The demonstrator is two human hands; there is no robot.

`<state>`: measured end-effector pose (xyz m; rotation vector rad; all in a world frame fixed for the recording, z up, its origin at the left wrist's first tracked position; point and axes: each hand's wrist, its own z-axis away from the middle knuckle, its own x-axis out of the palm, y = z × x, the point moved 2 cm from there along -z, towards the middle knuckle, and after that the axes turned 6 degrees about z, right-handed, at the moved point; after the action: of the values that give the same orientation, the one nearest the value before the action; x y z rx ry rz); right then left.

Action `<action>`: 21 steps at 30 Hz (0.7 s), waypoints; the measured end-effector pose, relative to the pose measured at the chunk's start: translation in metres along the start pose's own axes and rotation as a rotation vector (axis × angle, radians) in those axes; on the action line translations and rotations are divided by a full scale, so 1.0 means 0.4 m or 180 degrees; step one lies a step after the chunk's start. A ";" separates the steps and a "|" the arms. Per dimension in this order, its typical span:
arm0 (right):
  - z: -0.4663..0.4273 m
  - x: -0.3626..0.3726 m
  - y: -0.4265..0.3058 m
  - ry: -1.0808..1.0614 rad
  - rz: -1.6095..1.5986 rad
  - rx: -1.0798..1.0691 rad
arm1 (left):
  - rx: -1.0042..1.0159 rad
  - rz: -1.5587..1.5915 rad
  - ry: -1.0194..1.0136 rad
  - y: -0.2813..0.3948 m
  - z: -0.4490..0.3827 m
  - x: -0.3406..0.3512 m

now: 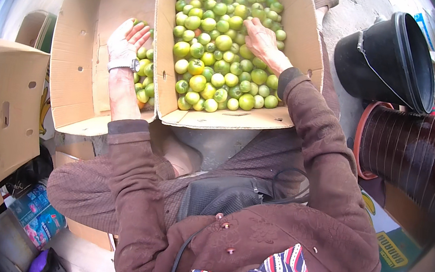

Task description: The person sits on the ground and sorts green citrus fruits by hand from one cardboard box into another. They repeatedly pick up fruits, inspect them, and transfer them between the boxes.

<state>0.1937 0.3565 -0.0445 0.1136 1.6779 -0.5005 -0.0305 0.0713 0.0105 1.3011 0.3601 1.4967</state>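
Note:
Two open cardboard boxes stand side by side before me. The right box [319,46] holds a wide layer of green tomatoes [223,42] of mixed sizes. My right hand [261,41] reaches into it, fingers bent down among the tomatoes; whether they grip one is hidden. Over the left box [70,52] is my left hand [127,40], palm turned up, fingers slightly curled and apart, with nothing visible on the palm. Green tomatoes [145,84] lie along that box's right side, partly covered by my left wrist and its metal-banded watch [124,65].
A black bucket [378,60] with a wire handle lies tilted at right, above a ribbed dark brown pot [411,153] with a reddish rim. More cardboard boxes [15,103] stand at left. My folded legs [84,190] sit close below the boxes. A printed banana box [393,252] is at lower right.

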 end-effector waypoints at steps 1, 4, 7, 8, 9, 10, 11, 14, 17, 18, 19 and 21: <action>0.002 0.011 -0.006 0.0604 -0.0086 -0.0230 | -0.0026 -0.0026 -0.0064 0.001 0.005 0.007; -0.009 0.017 -0.002 0.0493 -0.0028 -0.0155 | 0.0007 -0.0112 -0.0281 0.006 0.015 0.021; -0.043 -0.033 -0.010 0.0241 0.0164 0.0215 | 0.0043 -0.0034 -0.0414 0.014 0.026 0.033; -0.056 -0.067 -0.026 0.0237 0.0187 0.0381 | 0.0062 0.0033 -0.0472 0.017 0.031 0.033; -0.060 -0.108 -0.048 0.0624 -0.0080 0.0260 | 0.0063 0.0130 -0.0590 0.022 0.036 0.040; -0.061 -0.147 -0.076 0.1002 -0.0361 0.0129 | -0.0023 0.0230 -0.0847 0.029 0.038 0.037; -0.055 -0.195 -0.121 0.1252 -0.0563 -0.0027 | -0.0120 0.0337 -0.1116 0.032 0.035 0.038; -0.025 -0.298 -0.285 0.1556 -0.1306 -0.0825 | -0.0497 0.0612 -0.2167 0.038 0.046 0.059; -0.047 -0.318 -0.431 0.2018 -0.1313 -0.1735 | -0.0678 0.0760 -0.2749 0.040 0.117 0.116; -0.065 -0.304 -0.453 0.1659 -0.1127 -0.1847 | -0.0499 0.0768 -0.2576 0.037 0.130 0.134; -0.076 -0.290 -0.466 0.1780 -0.0951 -0.1885 | -0.0323 0.0778 -0.2400 0.034 0.137 0.148; -0.081 -0.285 -0.465 0.1950 -0.0881 -0.1795 | -0.0139 0.0791 -0.2250 0.034 0.109 0.125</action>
<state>0.1185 0.2255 0.1159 -0.4231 2.3941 -0.1784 0.0079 0.0909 0.0629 1.7817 -0.3002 1.1295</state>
